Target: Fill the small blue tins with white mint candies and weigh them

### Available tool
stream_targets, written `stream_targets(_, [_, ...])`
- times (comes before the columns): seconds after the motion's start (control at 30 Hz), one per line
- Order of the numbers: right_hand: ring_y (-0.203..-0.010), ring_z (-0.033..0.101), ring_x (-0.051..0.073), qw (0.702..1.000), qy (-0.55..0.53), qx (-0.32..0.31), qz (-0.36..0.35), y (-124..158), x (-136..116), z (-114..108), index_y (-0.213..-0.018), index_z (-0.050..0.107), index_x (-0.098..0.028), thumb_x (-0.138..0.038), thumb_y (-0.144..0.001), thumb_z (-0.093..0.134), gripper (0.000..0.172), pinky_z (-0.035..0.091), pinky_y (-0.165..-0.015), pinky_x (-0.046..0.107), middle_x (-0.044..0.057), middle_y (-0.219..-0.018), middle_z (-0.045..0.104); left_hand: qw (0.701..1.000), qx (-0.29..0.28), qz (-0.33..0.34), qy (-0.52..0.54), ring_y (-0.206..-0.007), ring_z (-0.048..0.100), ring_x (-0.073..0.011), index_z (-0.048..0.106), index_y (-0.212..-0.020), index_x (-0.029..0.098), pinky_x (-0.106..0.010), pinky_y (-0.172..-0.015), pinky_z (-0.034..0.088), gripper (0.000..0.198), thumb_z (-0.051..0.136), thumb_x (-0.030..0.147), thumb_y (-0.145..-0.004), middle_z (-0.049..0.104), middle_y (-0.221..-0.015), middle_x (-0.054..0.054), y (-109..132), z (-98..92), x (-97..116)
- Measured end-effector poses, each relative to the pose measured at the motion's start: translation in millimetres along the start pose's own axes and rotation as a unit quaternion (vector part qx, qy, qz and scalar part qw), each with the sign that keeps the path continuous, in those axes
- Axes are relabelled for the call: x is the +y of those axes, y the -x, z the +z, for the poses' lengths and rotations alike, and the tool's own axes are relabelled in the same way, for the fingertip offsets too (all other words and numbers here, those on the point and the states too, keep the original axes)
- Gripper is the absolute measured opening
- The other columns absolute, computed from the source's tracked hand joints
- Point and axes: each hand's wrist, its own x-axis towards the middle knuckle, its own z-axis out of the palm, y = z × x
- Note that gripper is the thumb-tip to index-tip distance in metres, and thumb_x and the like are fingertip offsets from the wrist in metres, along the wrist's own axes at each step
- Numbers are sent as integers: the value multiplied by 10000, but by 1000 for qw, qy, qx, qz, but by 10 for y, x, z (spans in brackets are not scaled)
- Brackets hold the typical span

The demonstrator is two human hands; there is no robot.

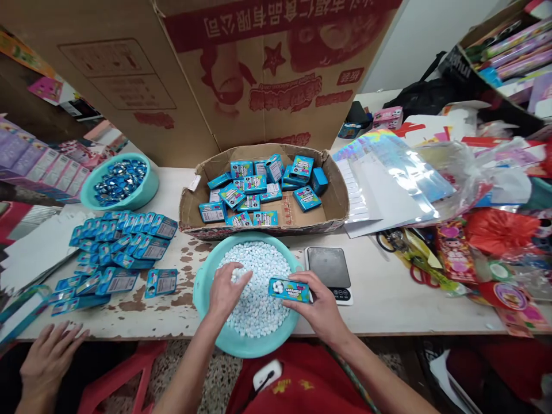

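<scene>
My right hand (318,305) grips a small blue candy tin (288,289) and holds it over the right side of a teal basin (202,299). The basin is full of small white and pale blue candies (259,270). My left hand (225,291) rests in the candies with its fingers curled down into them, pinching at the pile next to the tin. What the fingers hold, if anything, is too small to make out.
A shallow cardboard tray (336,195) with several blue tins stands behind the basin. Flat blue tins (125,244) are stacked at left near a teal bowl (146,192). A small scale (330,267) sits right of the basin. Another person's hand (49,356) rests at the lower left.
</scene>
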Motion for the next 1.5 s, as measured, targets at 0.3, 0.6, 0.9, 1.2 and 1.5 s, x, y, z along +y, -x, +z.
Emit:
stream_targets(0.3, [-826, 569, 187, 970, 45, 226, 82, -70, 532, -760, -1003, 544, -202, -362, -697, 709, 383, 478, -749, 329, 37, -939, 578, 869, -240, 222, -372, -1138, 479, -237, 532, -1166, 190, -336, -963, 360, 362, 497, 311, -826, 547, -1217, -96, -1680, 694, 429])
stream_targets(0.6, [-1187, 436, 261, 951, 141, 276, 23, -69, 1135, -917, -1190, 432, -182, -350, -723, 683, 556, 373, -988, 476, 133, -1264, 451, 738, -445, 138, -487, -1033, 507, -334, 608, -1056, 180, -390, -860, 403, 632, 737, 257, -443, 609, -1090, -130, -2326, 1591, 89])
stream_targets(0.9, [-1154, 468, 267, 925, 221, 273, -147, 113, 351, -645, -1167, 486, -226, -181, -807, 611, 384, 395, -971, 525, 105, -1171, 509, 917, -322, 158, -176, -931, 553, -241, 542, -1077, 192, -342, -819, 442, 508, 655, 428, -642, 612, -974, -27, -1856, 679, 806])
stream_targets(1.2, [-1314, 274, 332, 930, 242, -22, -277, -35, 15, -128, -1373, 291, -268, -512, -662, 725, 868, 237, -1070, 559, 117, -1397, 360, 915, -345, -189, 90, -590, 580, -146, 523, -1180, 251, -215, -466, 440, 579, 702, 383, -646, 655, -833, -32, -148, 258, 796])
stream_targets(1.5, [-1047, 553, 200, 983, 93, -64, -146, 258, 223, 87, -1170, 506, -221, -238, -735, 645, 458, 444, -898, 344, 71, -1127, 610, 972, -175, -146, -60, -978, 555, -305, 617, -1007, 171, -394, -740, 485, 495, 472, 580, -769, 614, -1054, -142, 72, 79, -249])
